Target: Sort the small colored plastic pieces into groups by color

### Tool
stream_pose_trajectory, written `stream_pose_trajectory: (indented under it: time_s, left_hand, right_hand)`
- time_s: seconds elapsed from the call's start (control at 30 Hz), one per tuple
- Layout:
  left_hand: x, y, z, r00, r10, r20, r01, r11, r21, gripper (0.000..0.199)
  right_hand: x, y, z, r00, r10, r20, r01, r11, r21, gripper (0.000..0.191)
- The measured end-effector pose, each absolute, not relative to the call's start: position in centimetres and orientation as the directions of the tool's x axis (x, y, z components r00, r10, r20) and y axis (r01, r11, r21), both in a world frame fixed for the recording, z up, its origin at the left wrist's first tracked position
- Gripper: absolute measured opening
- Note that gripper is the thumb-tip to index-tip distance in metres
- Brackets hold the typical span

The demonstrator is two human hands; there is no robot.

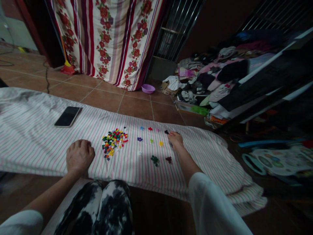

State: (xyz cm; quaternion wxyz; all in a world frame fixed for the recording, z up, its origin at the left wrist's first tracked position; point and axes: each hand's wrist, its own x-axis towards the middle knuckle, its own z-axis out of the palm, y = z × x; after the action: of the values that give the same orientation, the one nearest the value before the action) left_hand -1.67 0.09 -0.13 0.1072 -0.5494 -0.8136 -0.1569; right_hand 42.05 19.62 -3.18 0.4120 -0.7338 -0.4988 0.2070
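My left hand (80,156) rests on the striped cloth (97,117), its fingers curled under in a loose fist. To its right lies a mixed heap of small coloured blocks (114,140). My right hand (176,139) reaches over the cloth, fingers drawn together at its far side, beside a small black cluster (166,132); what they hold, if anything, is hidden. Between heap and right hand lie small single-colour groups: blue (141,128), red (150,129), pink (157,130), purple (139,139), light green (151,141), yellow (161,143), white (140,153), dark green (154,160) and brown (168,159).
A phone (68,117) lies on the cloth at the left. Beyond, a floral curtain (102,39) hangs near a purple basin (148,88) on the tiled floor. Piled clothes (207,75) fill the back right. My knees (107,202) are close to the near edge.
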Motion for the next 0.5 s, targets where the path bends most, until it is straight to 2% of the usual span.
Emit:
stream_pose_trajectory:
  time_s: [0.1, 0.3, 0.5]
  left_hand:
    - [-1.8, 0.1, -0.2, -0.369, 0.861, 0.351, 0.930, 0.340, 0.143, 0.029]
    - [-1.9, 0.2, -0.4, -0.370, 0.862, 0.347, 0.929, 0.340, 0.145, 0.030]
    - [-1.8, 0.2, -0.3, -0.382, 0.857, 0.347, 0.924, 0.349, 0.154, 0.031]
  right_hand:
    - [41.8, 19.3, -3.0, 0.460, 0.887, 0.051, 0.523, -0.224, -0.822, 0.035]
    - [41.5, 19.1, -2.3, 0.448, 0.893, 0.037, 0.510, -0.222, -0.831, 0.036]
    - [41.8, 18.6, -1.7, 0.442, 0.892, 0.090, 0.566, -0.199, -0.800, 0.037]
